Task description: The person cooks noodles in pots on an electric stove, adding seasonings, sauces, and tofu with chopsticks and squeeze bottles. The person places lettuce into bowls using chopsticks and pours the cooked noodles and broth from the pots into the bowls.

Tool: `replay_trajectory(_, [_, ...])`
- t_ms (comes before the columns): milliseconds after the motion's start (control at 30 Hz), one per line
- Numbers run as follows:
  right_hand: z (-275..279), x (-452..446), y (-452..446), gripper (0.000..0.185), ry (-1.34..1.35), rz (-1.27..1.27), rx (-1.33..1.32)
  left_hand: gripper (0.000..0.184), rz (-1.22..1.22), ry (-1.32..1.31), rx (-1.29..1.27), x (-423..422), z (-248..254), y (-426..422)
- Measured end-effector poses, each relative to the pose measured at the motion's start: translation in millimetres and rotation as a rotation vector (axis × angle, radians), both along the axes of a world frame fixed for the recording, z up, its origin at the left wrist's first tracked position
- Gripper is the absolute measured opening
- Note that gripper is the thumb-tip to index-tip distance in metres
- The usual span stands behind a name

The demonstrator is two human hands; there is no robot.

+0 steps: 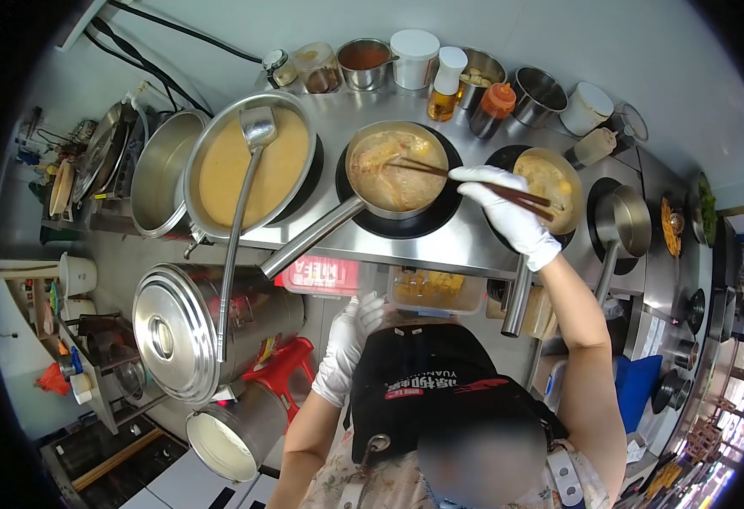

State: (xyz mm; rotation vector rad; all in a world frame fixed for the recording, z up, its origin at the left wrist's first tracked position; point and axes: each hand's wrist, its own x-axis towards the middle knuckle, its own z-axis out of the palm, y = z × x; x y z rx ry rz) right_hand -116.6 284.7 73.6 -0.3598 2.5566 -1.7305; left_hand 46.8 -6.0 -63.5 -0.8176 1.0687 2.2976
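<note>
My right hand (499, 199), in a white glove, is closed around a pair of dark chopsticks (520, 196). Their tips are in the middle saucepan (356, 170), which holds a pale bubbling broth with noodle-like strands (393, 161). That pan rests on a round black burner (414, 227), its long handle pointing to the lower left. My left hand (356, 327), also gloved in white, hangs in front of the counter edge, near a red-lidded box (321, 276). Its fingers are apart and it holds nothing.
Left of the pan, a large basin (192, 199) of tan broth has a long-handled ladle (260, 129) across it. Another broth-filled saucepan (548, 178) and a smaller pan (625, 222) stand right. Bottles, including an orange-capped one (492, 110), line the back. A lidded stockpot (164, 335) stands below left.
</note>
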Motion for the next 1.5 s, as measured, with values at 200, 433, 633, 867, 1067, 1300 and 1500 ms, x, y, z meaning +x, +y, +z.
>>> replay_trajectory(200, [20.7,24.2,4.1,0.02,0.01,-0.033,0.076,0.047,-0.055,-0.03,-0.008,1.8,-24.4,-24.3])
replay_trajectory(433, [27.6,22.0,-17.5,0.017,0.191,-0.171,0.129,0.045,-0.233,-0.136,-0.088,-14.3,-89.3,-21.5])
replay_trajectory(633, [-14.9,30.5,-31.0,0.023,0.18,0.04,0.162,0.039,-0.497,-0.209,-0.415,-24.2,-184.4,9.8])
replay_trajectory(867, [-4.3,46.8,6.2,0.024,0.057,-0.033,0.152,0.045,-0.802,0.203,-0.821,-29.3,-323.8,50.8])
replay_trajectory(1067, [-16.1,61.3,45.5,0.031,0.054,-0.105,0.097,0.054,-1.125,0.361,-1.321,-59.7,-376.3,122.6])
replay_trajectory(1300, [-64.6,87.3,81.6,0.05,0.213,-0.146,0.152,0.085,-1.543,0.871,-1.413,-79.2,-450.6,196.4])
replay_trajectory(1500, [-107.2,93.8,99.0,0.048,0.196,-0.207,0.165,0.098,-1.582,0.405,-1.255,-65.2,-426.6,252.9])
